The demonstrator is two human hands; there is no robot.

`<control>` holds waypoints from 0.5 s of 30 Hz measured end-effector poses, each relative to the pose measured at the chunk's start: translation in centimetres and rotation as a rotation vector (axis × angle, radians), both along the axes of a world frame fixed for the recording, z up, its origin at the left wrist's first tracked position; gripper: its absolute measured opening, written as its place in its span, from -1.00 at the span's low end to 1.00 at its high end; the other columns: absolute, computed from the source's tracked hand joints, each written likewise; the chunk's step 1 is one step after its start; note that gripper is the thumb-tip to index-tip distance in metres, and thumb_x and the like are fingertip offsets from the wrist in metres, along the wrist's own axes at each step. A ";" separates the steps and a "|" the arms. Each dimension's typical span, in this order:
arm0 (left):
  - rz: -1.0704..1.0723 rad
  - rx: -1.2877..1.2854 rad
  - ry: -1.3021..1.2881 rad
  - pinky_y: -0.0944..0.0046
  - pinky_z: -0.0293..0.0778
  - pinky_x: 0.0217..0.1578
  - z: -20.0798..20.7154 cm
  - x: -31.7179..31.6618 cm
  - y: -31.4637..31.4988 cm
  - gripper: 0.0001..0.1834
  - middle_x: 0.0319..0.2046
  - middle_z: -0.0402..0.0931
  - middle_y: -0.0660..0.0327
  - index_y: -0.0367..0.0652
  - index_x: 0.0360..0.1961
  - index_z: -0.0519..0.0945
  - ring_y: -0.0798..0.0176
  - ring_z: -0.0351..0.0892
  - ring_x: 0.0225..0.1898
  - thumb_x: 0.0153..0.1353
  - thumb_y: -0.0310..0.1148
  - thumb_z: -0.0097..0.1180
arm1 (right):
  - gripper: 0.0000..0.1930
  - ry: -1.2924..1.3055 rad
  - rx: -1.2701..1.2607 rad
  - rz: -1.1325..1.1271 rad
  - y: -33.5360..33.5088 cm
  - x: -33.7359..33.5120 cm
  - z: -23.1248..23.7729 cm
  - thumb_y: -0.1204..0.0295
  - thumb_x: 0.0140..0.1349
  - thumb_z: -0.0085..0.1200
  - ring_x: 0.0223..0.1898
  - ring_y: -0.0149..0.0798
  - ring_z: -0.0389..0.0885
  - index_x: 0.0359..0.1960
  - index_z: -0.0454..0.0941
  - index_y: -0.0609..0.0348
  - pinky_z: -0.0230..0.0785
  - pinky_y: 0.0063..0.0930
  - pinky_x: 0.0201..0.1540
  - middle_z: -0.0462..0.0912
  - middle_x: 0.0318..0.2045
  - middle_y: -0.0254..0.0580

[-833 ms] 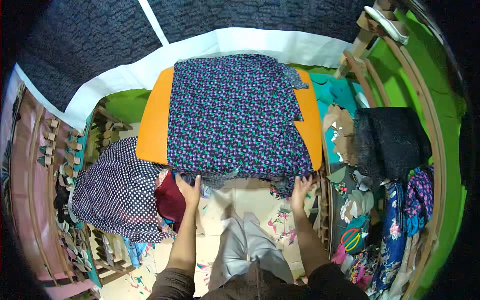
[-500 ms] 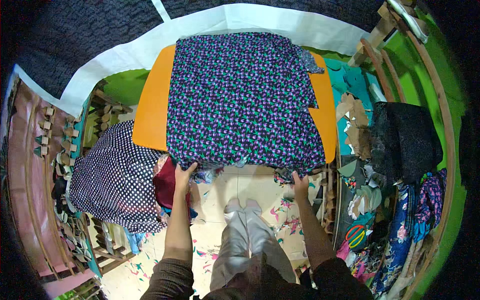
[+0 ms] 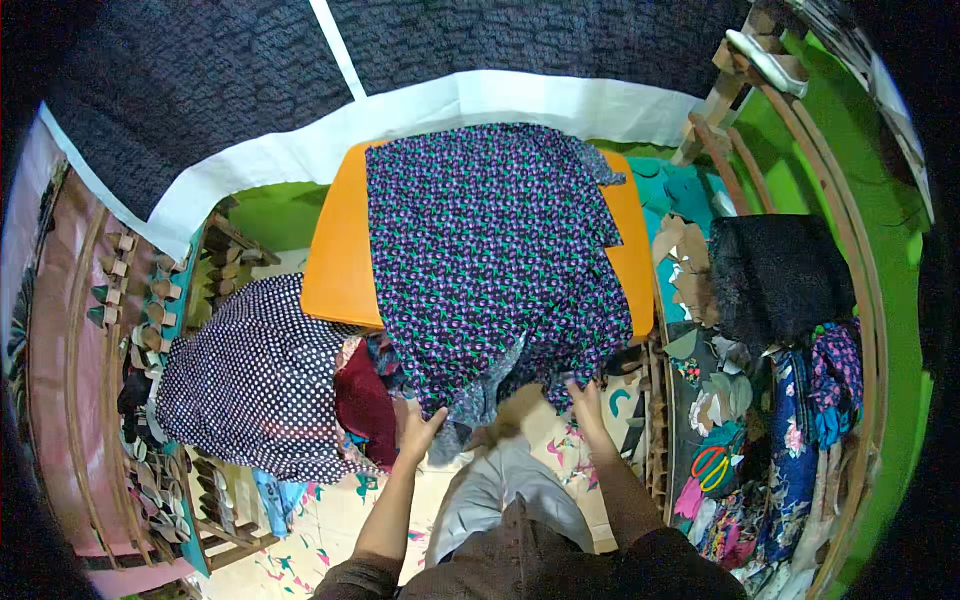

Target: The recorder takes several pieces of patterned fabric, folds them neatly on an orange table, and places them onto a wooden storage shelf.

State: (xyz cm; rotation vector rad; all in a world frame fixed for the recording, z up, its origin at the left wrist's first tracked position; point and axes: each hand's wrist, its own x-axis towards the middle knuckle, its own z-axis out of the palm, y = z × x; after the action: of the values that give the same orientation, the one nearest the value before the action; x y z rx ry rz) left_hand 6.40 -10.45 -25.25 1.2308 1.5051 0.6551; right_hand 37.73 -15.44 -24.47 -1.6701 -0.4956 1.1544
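Note:
A dark fabric [image 3: 490,230] with purple flowers and green leaves lies spread over an orange table [image 3: 335,260]. Its near edge hangs down past the tabletop and sags in folds, showing a greyish underside. My left hand [image 3: 418,425] grips the near left corner between thumb and fingers. Farther right, my right hand [image 3: 587,402] is closed on the near right part of the same edge. Between the two hands the cloth droops above my legs. A notch is cut into the fabric's right side.
On the left, polka-dot fabric [image 3: 260,385] covers a heap beside dark red cloth [image 3: 368,405]. Racks with wooden pegs [image 3: 118,265] stand farther left. At right, a shelf holds scissors [image 3: 711,468], brown cut pieces [image 3: 684,262], black material [image 3: 780,275] and fabric rolls. Scraps litter the floor.
Both hands have drawn the fabric's near edge toward me and closer together. The cloth now hangs in folds between them, off the table's near side. The view has also tilted up a little.

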 end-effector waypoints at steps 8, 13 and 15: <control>-0.665 -0.231 -0.163 0.26 0.19 0.11 13.1 3.4 0.6 -0.23 0.06 0.32 0.01 -0.35 0.15 0.22 0.18 0.30 0.07 0.08 0.00 0.11 | 0.16 -0.908 0.372 0.927 -1.2 -11.8 6.4 -0.15 -0.12 0.15 0.23 0.26 0.02 0.28 -0.28 0.39 -0.11 -0.01 0.25 -0.04 0.23 0.36; -0.719 -0.335 -0.115 0.19 0.21 0.08 13.5 3.9 0.9 -0.11 0.03 0.30 -0.13 -0.56 0.10 0.14 0.06 0.29 0.08 0.05 0.06 0.09 | -0.07 -0.893 0.319 0.711 -0.7 -13.8 5.5 0.18 -0.07 0.17 0.15 0.18 0.17 0.29 -0.13 0.14 0.05 -0.06 0.16 0.15 0.16 0.20; -0.850 -0.010 0.002 0.03 0.23 0.05 13.7 3.2 0.6 -0.21 0.05 0.24 -0.12 -0.37 0.10 0.19 -0.05 0.32 0.04 -0.05 -0.09 0.21 | -0.28 -0.798 0.226 0.682 -0.4 -12.9 8.1 0.51 -0.07 0.05 0.02 0.11 0.35 0.21 0.08 0.13 0.23 -0.16 0.02 0.38 0.00 0.09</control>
State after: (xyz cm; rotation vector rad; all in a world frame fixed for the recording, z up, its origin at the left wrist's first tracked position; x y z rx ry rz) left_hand 9.63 -9.85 -11.52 1.6876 0.8437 0.0735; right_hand 24.86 -15.89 -16.42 -1.7620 -1.7308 0.7778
